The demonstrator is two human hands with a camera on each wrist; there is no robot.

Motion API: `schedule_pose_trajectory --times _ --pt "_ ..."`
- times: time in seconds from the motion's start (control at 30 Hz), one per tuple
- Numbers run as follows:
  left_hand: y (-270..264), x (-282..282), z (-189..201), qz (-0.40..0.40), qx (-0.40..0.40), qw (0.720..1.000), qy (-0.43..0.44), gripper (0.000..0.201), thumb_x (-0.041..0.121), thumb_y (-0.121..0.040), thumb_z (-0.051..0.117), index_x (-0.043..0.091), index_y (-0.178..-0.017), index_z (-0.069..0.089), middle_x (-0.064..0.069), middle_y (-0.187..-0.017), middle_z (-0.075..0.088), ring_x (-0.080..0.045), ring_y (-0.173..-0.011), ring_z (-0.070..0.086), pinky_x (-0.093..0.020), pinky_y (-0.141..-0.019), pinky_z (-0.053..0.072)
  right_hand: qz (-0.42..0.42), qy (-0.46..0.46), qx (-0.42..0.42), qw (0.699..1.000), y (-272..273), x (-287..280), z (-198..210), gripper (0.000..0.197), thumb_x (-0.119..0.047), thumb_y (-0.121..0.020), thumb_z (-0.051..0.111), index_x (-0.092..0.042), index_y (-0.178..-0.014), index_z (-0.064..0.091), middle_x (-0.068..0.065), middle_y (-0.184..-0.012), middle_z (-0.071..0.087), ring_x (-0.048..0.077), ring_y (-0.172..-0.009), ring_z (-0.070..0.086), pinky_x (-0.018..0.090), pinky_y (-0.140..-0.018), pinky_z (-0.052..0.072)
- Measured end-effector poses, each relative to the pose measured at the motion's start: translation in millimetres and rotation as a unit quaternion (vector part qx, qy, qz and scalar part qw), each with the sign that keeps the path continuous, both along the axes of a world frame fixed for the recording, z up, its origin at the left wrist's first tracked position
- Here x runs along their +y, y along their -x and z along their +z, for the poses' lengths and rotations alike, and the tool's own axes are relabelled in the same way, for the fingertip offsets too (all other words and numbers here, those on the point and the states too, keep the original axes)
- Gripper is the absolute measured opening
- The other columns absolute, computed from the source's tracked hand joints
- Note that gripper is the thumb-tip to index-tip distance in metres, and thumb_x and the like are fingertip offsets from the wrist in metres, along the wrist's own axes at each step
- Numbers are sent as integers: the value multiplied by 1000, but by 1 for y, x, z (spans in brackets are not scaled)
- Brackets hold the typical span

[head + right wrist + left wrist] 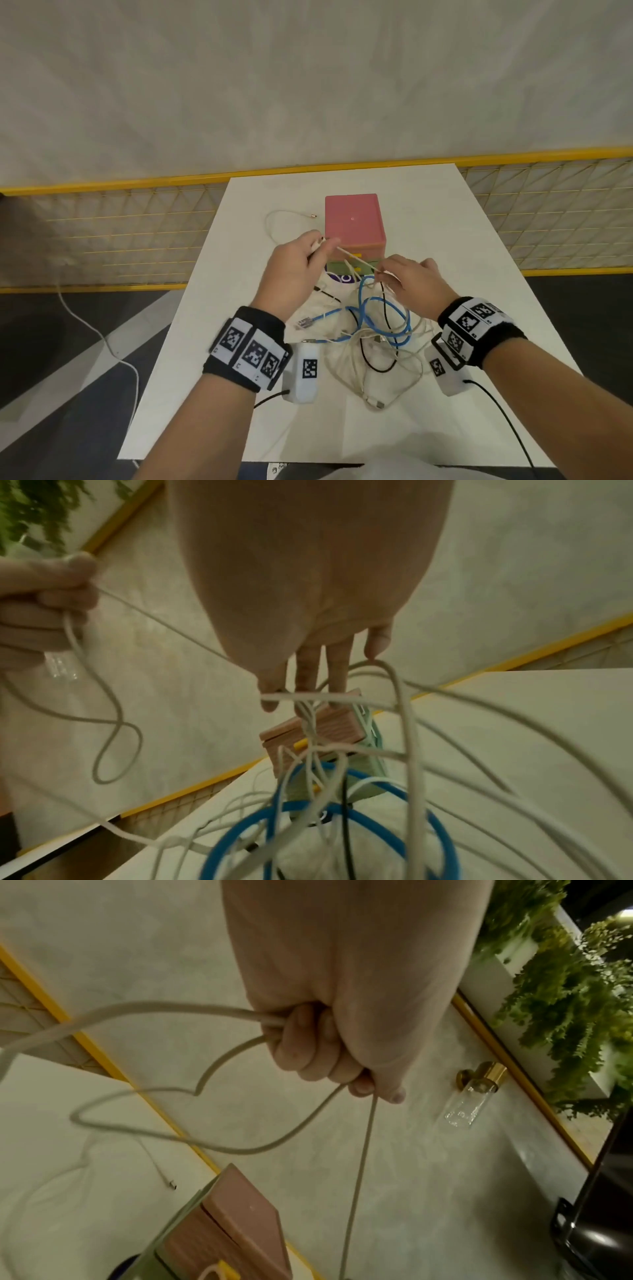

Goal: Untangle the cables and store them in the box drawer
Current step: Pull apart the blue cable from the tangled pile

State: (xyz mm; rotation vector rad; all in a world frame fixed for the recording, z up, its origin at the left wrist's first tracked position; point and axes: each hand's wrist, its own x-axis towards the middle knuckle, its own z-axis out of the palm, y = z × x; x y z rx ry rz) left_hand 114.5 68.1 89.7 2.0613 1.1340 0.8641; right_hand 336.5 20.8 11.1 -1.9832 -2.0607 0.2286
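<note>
My left hand (317, 246) is raised in front of the pink box (352, 219) and grips a white cable (356, 262); in the left wrist view the curled fingers (308, 1047) close round its loops (212, 1139). The cable runs taut to my right hand (388, 274), which pinches it above the tangle (373, 329) of blue, white and black cables on the table. In the right wrist view white strands (308, 696) cross the fingertips (268, 704). Below the pink top the box has a green drawer front (368, 264) with a yellow handle, partly hidden by my hands.
A separate white cable (277, 219) lies on the white table (445, 240) left of the box. A white bag with a purple mark (339, 279) sits under the tangle. A yellow mesh fence (120, 233) runs behind the table.
</note>
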Motion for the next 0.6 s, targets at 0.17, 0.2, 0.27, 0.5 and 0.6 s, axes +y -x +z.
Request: schedule_pose_trajectory --times 0.17,0.2,0.27,0.5,0.6 --pt "8 7 0 67 120 989 -52 18 39 -100 45 28 -108 56 5 -50 45 -24 -54 52 -38 -58 46 0 -25 0 1000 2 1 4 21 -29 -99 39 -29 -92 59 -16 -100 62 11 -93 58 34 -81 25" --pt "6 5 0 79 153 983 -68 29 37 -101 44 33 -129 48 5 -51 46 -24 -56 54 -37 -57 45 5 -36 11 999 5 1 7 21 -27 -98 39 -29 -90 59 -16 -95 61 11 -91 58 34 -81 24" --pt "-3 -3 -1 49 203 973 -99 52 39 -100 44 40 -149 23 7 -52 45 -23 -55 53 -35 -54 42 21 -54 18 998 11 2 12 20 -24 -98 40 -29 -93 58 -18 -88 58 10 -88 57 35 -81 24" --pt "-20 -11 -15 -43 205 977 -49 34 48 -98 44 22 -112 60 -1 -62 56 -27 -67 60 -39 -65 50 61 -202 -47 976 18 -9 19 20 -33 -92 44 -29 -97 63 -18 -102 65 3 -87 55 36 -85 32" --pt "-12 -10 -8 -30 154 985 -71 29 44 -99 46 17 -101 58 3 -49 42 -20 -49 45 -36 -56 43 -32 -101 -80 991 7 -8 12 27 -51 -81 45 -35 -89 66 -13 -97 61 14 -85 61 36 -79 29"
